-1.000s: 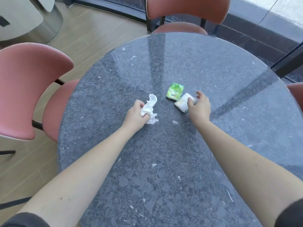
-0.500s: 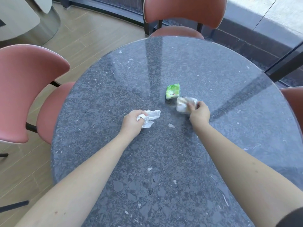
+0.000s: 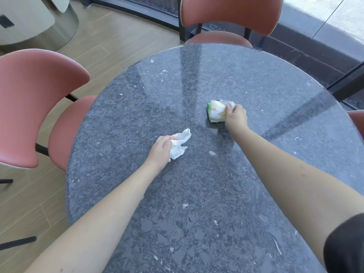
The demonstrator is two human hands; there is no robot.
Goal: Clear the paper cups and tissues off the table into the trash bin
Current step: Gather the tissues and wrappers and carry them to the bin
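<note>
My left hand [image 3: 160, 150] grips a crumpled white tissue [image 3: 180, 145] just above the dark speckled round table [image 3: 197, 194], near its middle. My right hand [image 3: 236, 117] holds a white tissue pack [image 3: 217, 110], which lies over the green tissue pack [image 3: 209, 107]; only a green edge of that one shows at the left. Both packs sit on the table, to the right of the tissue. No paper cup or trash bin is in view.
A small white scrap [image 3: 212, 153] lies on the table between my arms. Pink chairs stand at the left [image 3: 35, 107], at the far side [image 3: 230, 14] and at the right edge [image 3: 357, 119]. A beige rounded unit [image 3: 33, 18] stands at the back left on the wooden floor.
My right hand has lifted the white pack and set it on top of the green pack. My left hand has drawn the crumpled tissue slightly back toward me.
</note>
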